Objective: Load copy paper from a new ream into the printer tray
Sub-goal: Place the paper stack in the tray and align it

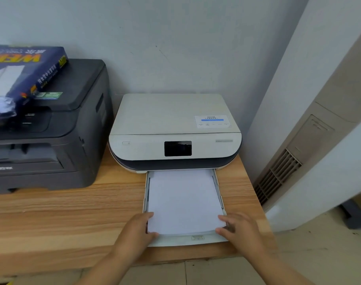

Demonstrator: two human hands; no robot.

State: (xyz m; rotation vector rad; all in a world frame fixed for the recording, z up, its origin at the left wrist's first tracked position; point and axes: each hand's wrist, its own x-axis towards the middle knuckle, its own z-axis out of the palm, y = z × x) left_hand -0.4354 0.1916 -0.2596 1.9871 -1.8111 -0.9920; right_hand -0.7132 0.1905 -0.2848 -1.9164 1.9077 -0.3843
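Between both hands: paper stack in pulled-out printer tray.

Nearest, left hand (pixel 137 229) gripping near-left corner of paper stack (pixel 183 200), thumb under edge, fingers on top; right hand (pixel 240 228) gripping near-right corner likewise. Stack lying flat inside printer tray (pixel 196 240), tray lip just ahead of fingertips, over front edge of wooden worktop (pixel 72 212). Beyond hands, white printer (pixel 175 128), lid closed, dark screen facing forward. Far left of left hand, black printer (pixel 58 140) carrying opened blue ream (pixel 25 73), wrapper torn at near end, sheets showing.
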